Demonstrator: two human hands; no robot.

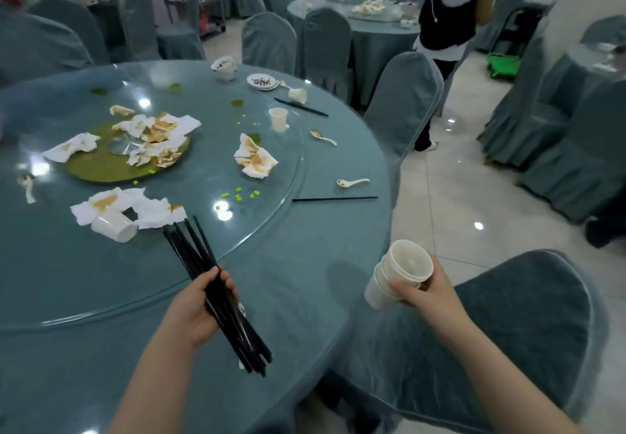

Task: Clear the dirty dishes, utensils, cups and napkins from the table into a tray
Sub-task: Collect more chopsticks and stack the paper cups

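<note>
Black chopsticks (pixel 210 284) filling left hand (pixel 200 311), stacked cups (pixel 396 274) in right hand (pixel 426 291); napkins (pixel 255 159), spoons (pixel 350 182), no tray in view, approx. half remaining.

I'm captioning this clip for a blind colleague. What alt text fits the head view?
Seen from above, the left hand grips a bundle of black chopsticks and the right hand holds stacked paper cups at the edge of a round table. Stained napkins, spoons, loose cups and more chopsticks lie on the table.
</note>
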